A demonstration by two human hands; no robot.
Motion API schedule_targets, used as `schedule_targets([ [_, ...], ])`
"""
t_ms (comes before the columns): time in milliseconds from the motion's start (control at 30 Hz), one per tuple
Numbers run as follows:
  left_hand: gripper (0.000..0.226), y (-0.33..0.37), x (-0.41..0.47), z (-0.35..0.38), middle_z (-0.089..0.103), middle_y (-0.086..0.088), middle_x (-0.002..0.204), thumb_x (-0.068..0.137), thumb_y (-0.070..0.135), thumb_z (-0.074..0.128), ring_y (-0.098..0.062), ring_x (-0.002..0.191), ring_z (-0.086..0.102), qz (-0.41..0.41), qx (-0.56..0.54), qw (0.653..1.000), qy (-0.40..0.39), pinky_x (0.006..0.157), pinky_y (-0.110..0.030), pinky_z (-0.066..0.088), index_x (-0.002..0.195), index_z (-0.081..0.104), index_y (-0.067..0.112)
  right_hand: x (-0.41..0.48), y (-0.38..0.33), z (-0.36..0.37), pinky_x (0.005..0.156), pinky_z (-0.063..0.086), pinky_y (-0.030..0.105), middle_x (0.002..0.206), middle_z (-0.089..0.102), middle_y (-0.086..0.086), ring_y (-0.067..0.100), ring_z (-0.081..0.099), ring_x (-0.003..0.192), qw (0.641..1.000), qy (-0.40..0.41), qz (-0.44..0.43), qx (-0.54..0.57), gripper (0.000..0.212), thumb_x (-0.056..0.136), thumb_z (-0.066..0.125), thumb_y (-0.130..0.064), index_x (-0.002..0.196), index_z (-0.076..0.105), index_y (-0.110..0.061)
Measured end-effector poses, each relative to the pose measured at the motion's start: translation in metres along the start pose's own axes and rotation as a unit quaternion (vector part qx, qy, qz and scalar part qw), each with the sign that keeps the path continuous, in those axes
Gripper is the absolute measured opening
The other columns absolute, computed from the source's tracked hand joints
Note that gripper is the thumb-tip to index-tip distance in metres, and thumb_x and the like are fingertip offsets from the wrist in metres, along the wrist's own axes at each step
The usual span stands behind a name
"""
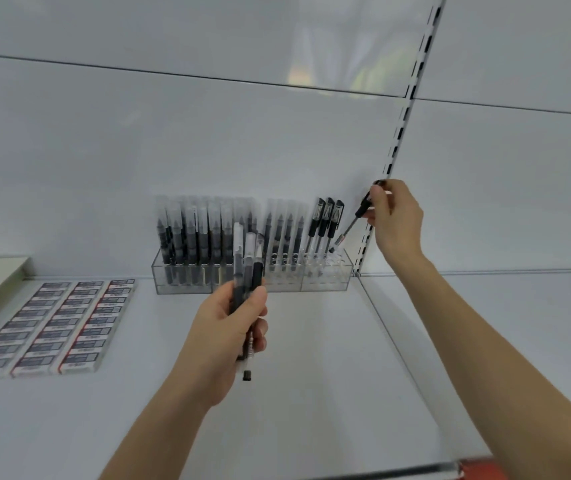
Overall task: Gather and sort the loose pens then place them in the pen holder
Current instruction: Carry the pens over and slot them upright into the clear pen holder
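**Pens going into holder, white shelf**

Left hand (232, 317), nearest: fist wrapped round a bundle of pens (247, 268), caps up, above the shelf (312, 358). Boxed erasers (52, 327) in rows, far left. Right hand (396, 216), farther back: fingertips pinching a black-capped pen (353, 225), tilted, tip at the clear pen holder (253, 273), right-end compartment. Holder against the back wall, mostly filled with upright pens.

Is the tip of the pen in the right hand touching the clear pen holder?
Cannot tell. In the head view the pen tip reaches the pen holder rim, but blur hides any contact.
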State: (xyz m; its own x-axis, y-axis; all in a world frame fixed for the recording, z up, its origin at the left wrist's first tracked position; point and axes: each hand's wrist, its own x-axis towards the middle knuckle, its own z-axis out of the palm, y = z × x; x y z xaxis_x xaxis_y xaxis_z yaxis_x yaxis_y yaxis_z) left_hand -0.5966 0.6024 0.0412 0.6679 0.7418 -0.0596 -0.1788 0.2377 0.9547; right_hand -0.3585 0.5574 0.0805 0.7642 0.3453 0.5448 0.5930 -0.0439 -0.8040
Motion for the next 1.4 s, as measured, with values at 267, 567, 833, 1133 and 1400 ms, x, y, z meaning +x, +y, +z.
schedule_targets([
  [267, 0.007, 0.0, -0.002, -0.004, 0.057, -0.002, 0.062, 0.089, 0.003, 0.054, -0.006, 0.049, 0.054, 0.024, 0.023, 0.999, 0.01, 0.046, -0.018, 0.047, 0.084, 0.059, 0.002, 0.017, -0.006, 0.008, 0.082, 0.048, 0.053, 0.082, 0.062, 0.009, 0.038, 0.063, 0.084, 0.992, -0.069, -0.05, -0.088, 0.019, 0.096, 0.043, -0.017, 0.099, 0.058, -0.005],
  [567, 0.01, -0.001, -0.002, -0.002, 0.067, 0.0, 0.069, 0.088, 0.004, 0.054, -0.006, 0.056, 0.064, 0.036, 0.018, 0.999, 0.012, 0.049, -0.018, 0.051, 0.095, 0.061, 0.005, 0.004, 0.019, 0.014, 0.073, 0.051, 0.034, 0.089, 0.064, 0.017, 0.03, 0.063, 0.076, 0.985, -0.132, 0.008, -0.108, 0.019, 0.096, 0.046, -0.016, 0.1, 0.059, -0.002],
  [833, 0.012, 0.0, -0.002, 0.001, 0.074, -0.001, 0.078, 0.09, 0.008, 0.052, -0.011, 0.064, 0.069, 0.034, 0.014, 0.999, -0.001, 0.051, -0.019, 0.053, 0.096, 0.061, 0.011, -0.021, 0.006, -0.002, 0.073, 0.051, 0.028, 0.08, 0.069, 0.005, 0.015, 0.065, 0.074, 0.998, -0.053, 0.031, -0.025, 0.01, 0.09, 0.055, -0.021, 0.087, 0.061, -0.013],
  [1133, 0.008, -0.006, 0.001, 0.014, 0.074, -0.003, 0.083, 0.09, 0.007, 0.052, -0.016, 0.069, 0.071, 0.032, 0.032, 0.998, -0.037, 0.054, -0.02, 0.054, 0.097, 0.055, 0.008, -0.076, -0.048, 0.003, 0.06, 0.053, 0.02, 0.061, 0.069, -0.01, 0.003, 0.064, 0.058, 0.955, -0.265, 0.066, 0.117, 0.005, 0.081, 0.067, -0.022, 0.076, 0.066, -0.023],
  [1400, 0.01, -0.006, 0.003, 0.001, 0.067, -0.004, 0.086, 0.091, 0.016, 0.052, -0.01, 0.075, 0.068, 0.041, 0.064, 0.996, 0.04, 0.065, -0.027, 0.055, 0.09, 0.061, 0.016, -0.033, -0.034, -0.005, 0.058, 0.055, 0.02, 0.071, 0.067, 0.0, 0.01, 0.067, 0.056, 0.978, -0.037, 0.099, 0.182, 0.005, 0.088, 0.06, -0.012, 0.09, 0.062, -0.016],
])
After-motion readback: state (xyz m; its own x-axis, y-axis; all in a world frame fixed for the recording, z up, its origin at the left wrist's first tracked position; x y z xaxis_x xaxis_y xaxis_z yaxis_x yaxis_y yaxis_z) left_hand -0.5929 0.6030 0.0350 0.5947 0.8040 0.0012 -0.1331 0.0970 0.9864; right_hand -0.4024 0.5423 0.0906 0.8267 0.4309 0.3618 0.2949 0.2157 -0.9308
